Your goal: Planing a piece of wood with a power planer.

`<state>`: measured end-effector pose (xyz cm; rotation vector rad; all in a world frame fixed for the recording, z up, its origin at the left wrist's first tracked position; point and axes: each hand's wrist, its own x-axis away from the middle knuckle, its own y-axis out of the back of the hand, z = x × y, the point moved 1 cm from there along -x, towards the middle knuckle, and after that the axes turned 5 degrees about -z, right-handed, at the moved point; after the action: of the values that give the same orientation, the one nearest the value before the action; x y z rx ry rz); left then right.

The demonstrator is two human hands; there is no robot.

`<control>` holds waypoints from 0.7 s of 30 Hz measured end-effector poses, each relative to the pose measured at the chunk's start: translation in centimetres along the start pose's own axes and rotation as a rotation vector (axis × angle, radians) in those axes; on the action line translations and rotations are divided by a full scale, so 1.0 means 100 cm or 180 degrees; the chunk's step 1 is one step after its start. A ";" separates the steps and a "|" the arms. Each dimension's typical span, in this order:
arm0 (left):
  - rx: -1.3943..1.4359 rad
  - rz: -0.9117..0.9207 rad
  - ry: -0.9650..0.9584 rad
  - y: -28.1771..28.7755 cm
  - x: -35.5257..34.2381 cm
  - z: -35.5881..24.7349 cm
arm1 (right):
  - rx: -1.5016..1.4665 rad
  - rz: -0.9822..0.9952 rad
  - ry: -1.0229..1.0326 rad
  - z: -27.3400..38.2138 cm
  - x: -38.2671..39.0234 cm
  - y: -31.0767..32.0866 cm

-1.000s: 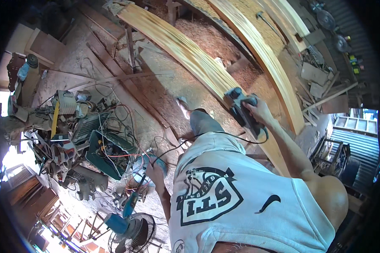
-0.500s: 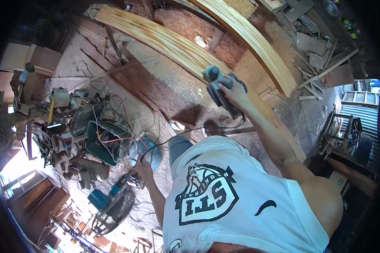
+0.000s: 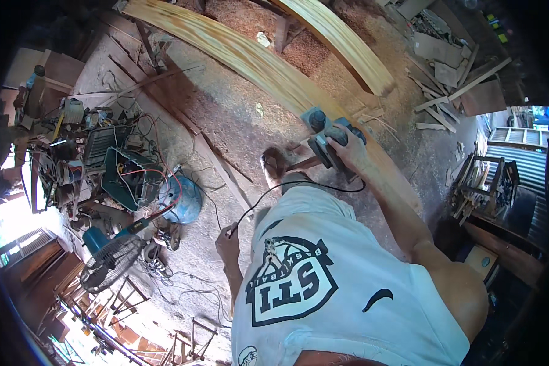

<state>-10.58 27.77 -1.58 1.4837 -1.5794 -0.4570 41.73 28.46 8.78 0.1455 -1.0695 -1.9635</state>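
My right hand (image 3: 349,152) is wrapped round the handle of a dark electric hand planer (image 3: 321,141). The planer sits on a long, curved, pale wooden plank (image 3: 238,58) with streaked grain, toward its near right part; its underside is hidden. Low on the left, my left hand (image 3: 228,244) is closed on the planer's black power cord (image 3: 263,196), away from the plank. From there the cord loops across in front of my body to the back of the planer.
A second curved plank (image 3: 341,46) lies beyond the first, with reddish shavings (image 3: 293,52) between them. On the left stand a blue round container (image 3: 183,200), a fan (image 3: 111,263) and cluttered tools. Wood offcuts (image 3: 448,100) are piled at far right.
The planer and my right hand have moved along the plank toward its near right end. My left hand has shifted right, away from the fan, with the cord. My view has shifted too.
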 end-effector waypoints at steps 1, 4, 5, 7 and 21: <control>-0.0027 0.0022 0.0002 -0.009 0.016 0.008 | 0.0008 -0.0017 -0.0005 -0.011 0.005 0.001; 0.0081 0.0056 0.0186 -0.026 0.077 0.020 | -0.0241 -0.0081 0.0099 -0.035 0.012 -0.005; 0.0205 -0.0008 0.0297 -0.027 0.093 0.022 | -0.0192 -0.0133 0.0156 -0.041 0.010 -0.008; 0.0446 -0.0412 0.0007 -0.039 0.135 0.044 | -0.0261 0.0042 0.0246 -0.040 0.000 -0.003; 0.0320 0.0010 0.0494 -0.084 0.271 0.016 | 0.0239 0.0196 0.1463 -0.089 -0.056 0.011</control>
<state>-3.63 0.26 0.55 1.5534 -1.5001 -0.2570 50.05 26.71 2.44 0.5686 -0.8305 -1.7204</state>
